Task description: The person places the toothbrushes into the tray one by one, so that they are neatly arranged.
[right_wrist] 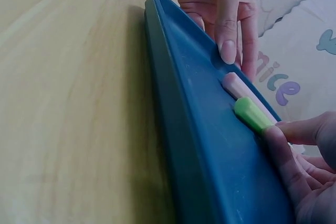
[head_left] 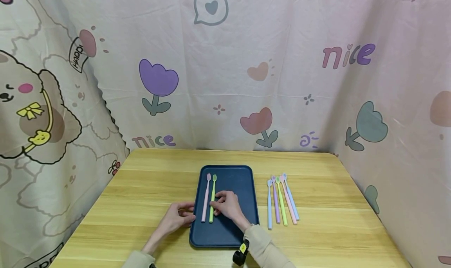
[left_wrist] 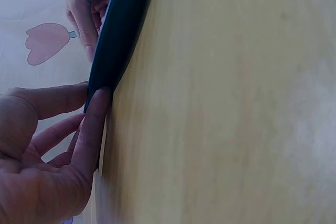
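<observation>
A dark blue tray (head_left: 234, 178) lies on the table with two toothbrushes side by side in its left half. The pink toothbrush (head_left: 206, 199) is nearer the left rim, bristle end away from me. Just right of it lies the green toothbrush (head_left: 213, 187), whose handle my right hand (head_left: 230, 206) pinches between thumb and finger. In the right wrist view the green handle end (right_wrist: 252, 114) rests low over the tray floor. My left hand (head_left: 179, 216) holds the tray's left rim, fingers and thumb at the edge in the left wrist view.
Right of the tray, several toothbrushes lie in a loose fan on the wooden table (head_left: 317, 236): blue (head_left: 269, 205), purple (head_left: 276, 201), green (head_left: 283, 205), pink (head_left: 289, 203) and another blue. A printed curtain (head_left: 211, 64) hangs behind the table and at both sides.
</observation>
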Motion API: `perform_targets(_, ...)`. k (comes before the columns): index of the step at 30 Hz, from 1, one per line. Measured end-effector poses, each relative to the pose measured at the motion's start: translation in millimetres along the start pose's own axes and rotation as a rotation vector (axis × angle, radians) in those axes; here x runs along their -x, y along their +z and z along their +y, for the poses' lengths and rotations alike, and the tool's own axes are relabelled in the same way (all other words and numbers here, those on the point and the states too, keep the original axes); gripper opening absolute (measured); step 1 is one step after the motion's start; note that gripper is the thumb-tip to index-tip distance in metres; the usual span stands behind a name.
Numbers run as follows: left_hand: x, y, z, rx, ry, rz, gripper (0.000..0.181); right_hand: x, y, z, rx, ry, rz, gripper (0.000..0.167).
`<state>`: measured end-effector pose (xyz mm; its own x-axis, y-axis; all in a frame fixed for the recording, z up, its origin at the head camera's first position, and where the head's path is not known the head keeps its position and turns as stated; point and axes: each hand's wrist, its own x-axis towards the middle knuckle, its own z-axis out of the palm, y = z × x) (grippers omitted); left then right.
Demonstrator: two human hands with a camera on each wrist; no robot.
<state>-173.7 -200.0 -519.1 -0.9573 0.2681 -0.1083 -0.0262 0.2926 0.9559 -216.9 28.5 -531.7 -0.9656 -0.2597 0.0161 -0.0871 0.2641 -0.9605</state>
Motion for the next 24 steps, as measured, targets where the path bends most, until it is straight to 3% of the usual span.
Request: perform_targets(24,1.0,0.1,2.1,0.009,-0.008,0.003,0.052,0.1,0.2,-1.0,0.007,-0.002,0.001,0.038)
